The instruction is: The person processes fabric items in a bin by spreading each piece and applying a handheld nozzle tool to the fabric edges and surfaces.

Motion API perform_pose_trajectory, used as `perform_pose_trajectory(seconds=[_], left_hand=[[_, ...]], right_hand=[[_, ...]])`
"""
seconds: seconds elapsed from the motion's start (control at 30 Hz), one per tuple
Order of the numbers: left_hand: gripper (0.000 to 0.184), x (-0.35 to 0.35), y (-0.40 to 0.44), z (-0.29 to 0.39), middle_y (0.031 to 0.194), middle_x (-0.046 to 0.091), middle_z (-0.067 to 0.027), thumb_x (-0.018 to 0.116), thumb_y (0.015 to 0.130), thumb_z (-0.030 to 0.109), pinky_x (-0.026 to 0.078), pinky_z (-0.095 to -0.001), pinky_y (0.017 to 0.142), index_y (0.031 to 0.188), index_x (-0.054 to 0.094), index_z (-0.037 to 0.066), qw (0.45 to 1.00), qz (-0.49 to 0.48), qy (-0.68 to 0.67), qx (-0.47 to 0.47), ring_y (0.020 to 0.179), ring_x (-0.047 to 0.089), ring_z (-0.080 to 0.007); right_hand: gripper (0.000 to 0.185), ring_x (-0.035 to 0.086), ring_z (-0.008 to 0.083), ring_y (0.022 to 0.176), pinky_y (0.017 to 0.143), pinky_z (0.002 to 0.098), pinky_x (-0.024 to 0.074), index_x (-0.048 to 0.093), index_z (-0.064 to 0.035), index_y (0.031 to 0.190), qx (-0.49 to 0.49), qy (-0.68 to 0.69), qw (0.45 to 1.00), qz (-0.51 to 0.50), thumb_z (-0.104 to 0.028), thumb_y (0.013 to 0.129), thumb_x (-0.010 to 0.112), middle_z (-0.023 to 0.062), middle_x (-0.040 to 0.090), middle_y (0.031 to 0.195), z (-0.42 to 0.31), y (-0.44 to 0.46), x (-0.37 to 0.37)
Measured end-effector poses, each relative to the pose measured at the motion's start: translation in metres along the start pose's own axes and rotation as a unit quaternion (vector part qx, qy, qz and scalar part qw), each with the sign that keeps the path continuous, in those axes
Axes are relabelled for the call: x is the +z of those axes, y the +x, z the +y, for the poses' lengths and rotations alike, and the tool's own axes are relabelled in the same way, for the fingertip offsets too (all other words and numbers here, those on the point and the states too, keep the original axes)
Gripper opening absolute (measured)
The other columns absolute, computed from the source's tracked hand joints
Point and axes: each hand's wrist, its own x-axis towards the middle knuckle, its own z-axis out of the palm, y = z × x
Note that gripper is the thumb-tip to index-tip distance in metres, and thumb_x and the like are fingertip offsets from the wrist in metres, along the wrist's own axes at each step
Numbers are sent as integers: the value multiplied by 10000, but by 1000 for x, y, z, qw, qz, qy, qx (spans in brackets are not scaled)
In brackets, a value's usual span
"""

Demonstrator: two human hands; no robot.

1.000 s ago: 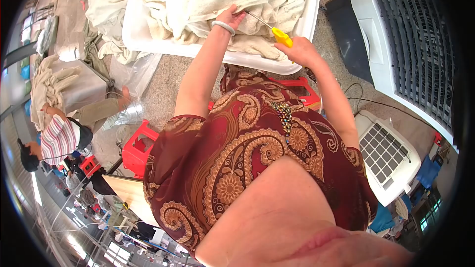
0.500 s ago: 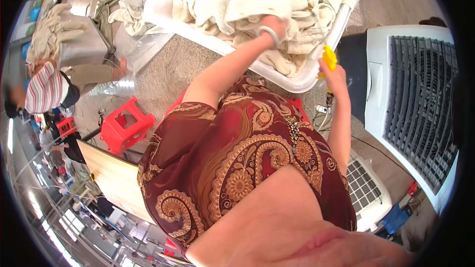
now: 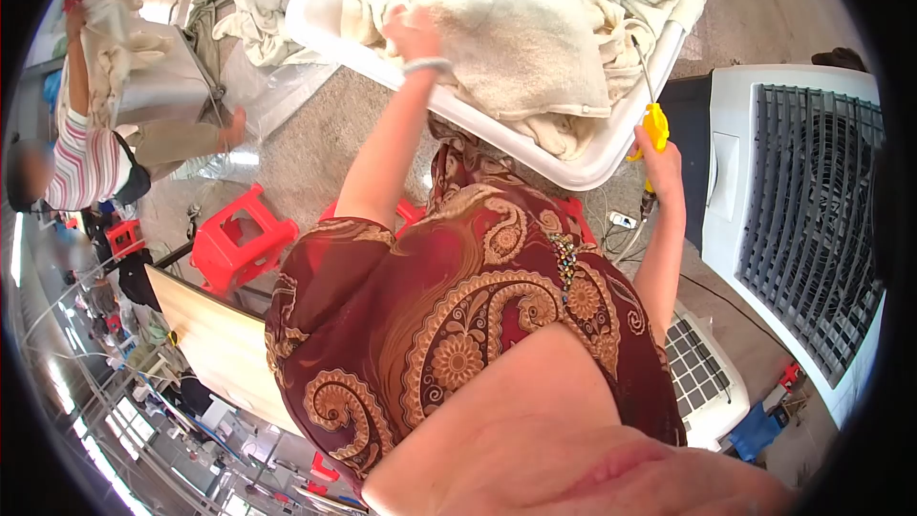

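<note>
My left hand [image 3: 415,34], with a pale bracelet at the wrist, is over the near left side of a white plastic tub [image 3: 592,170]. It is beside a cream knitted garment [image 3: 521,38], spread flat on top of the heap. Blur hides whether its fingers grip the fabric. At the tub's near right corner, my right hand [image 3: 661,167] is closed around a yellow air blow gun [image 3: 655,128]. Its long thin nozzle points up over the tub's rim towards the cloth, and a hose or cable runs down below the hand.
A large air cooler [image 3: 812,220] stands to the right, a gridded white unit [image 3: 702,363] below it. Cables lie on the floor. Left are a red stool [image 3: 241,241], a wooden tabletop [image 3: 215,344] and more pale garments [image 3: 267,0]. Another person in a striped shirt [image 3: 91,162] handles cloth.
My left hand has moved left from beneath the cream garment, which now lies flatter across the heap. The blow gun is slightly lower and further right. The other person's arm has swung up.
</note>
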Motion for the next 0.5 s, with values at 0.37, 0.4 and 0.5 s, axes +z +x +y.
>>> perform_pose_trajectory(seconds=[0.37,0.4,0.5], left_hand=[[465,1,35,7,1161,497,-93,441,848,360,411,-377,892,1199,414,57,733,-430,-399,-343,1052,487,-228],[385,1,35,19,1114,531,-104,478,853,258,450,-361,852,1161,449,29,734,-468,-405,-279,997,529,-219],[360,11,54,58,1110,533,-109,474,855,208,466,-323,822,1151,451,2,644,-592,-422,-237,967,548,-199]], right_hand=[[498,585,232,614,598,336,428,605,-30,650,-28,5,1000,6,-514,735,525,97,593,615,14,3,-9],[498,584,236,613,594,338,428,604,-30,653,-28,12,1000,2,-515,734,526,99,592,615,16,0,-11],[491,585,240,617,590,343,428,605,-31,662,-8,12,1000,4,-512,731,531,108,593,621,20,-6,-14]])
